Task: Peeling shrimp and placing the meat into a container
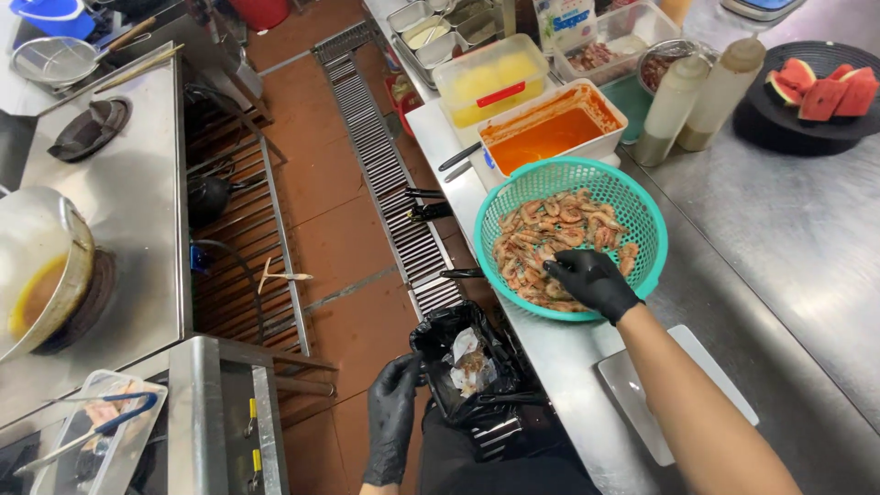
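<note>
A teal plastic colander (642,206) full of raw shrimp (555,234) stands on the steel counter. My right hand (591,282), in a black glove, reaches into its near side, fingers curled among the shrimp. Lower down, my left hand (392,417), also black-gloved, hangs beside a bin lined with a black bag (467,362) below the counter edge. It touches the bag's rim, and I cannot tell whether it grips anything. Scraps lie in the bag.
Behind the colander stand a white tub of orange sauce (548,133), a yellow-filled container (490,78), two squeeze bottles (697,96) and a black plate of watermelon (820,92). A white board (632,390) lies near my arm. A wok (37,270) sits on the stove at left; a floor drain grate (385,165) runs between.
</note>
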